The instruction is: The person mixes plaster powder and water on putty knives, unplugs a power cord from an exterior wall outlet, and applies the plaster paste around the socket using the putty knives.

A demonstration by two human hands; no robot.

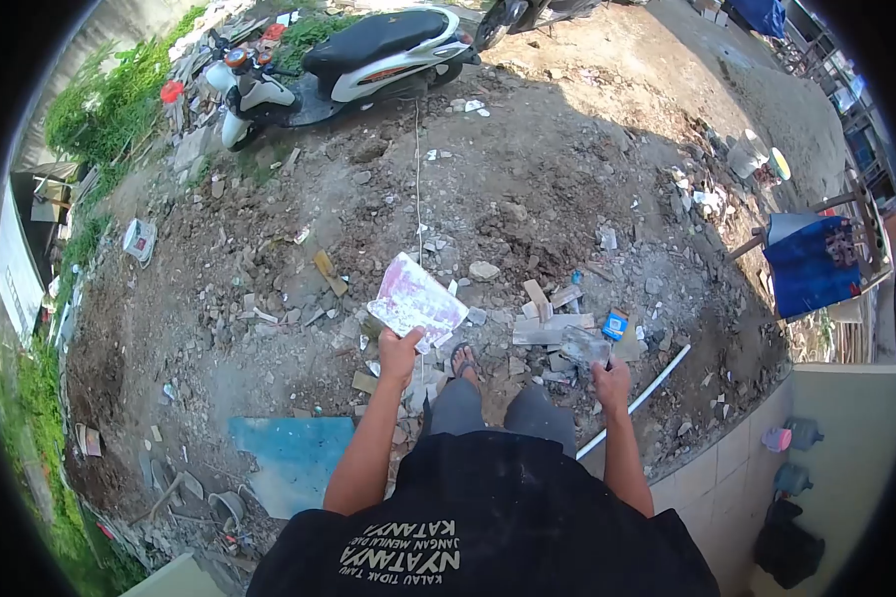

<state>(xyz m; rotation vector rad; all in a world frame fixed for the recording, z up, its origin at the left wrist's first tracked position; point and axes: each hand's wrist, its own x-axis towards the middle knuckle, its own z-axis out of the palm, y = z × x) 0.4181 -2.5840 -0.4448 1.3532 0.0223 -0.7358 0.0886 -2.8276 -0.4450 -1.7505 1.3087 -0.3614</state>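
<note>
Our left hand point(399, 356) reaches forward, thumb uppermost, clamped on the near edge of a pink-and-white sheet point(416, 297) above the rubble-strewn ground point(299, 224). Well apart, our right hand point(612, 383) reaches forward too, gripping clear plastic point(582, 346) just left of a blue box point(615, 323).

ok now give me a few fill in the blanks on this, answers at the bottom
The pink-and-white sheet is held in the ____ hand.
The right hand, holding a clear plastic-like piece, is near a pipe coloured ____.
The seat of the motor scooter is coloured ____.
The lettering on the shirt appears upside ____ in this view.

Missing words: left; white; black; down.
</note>
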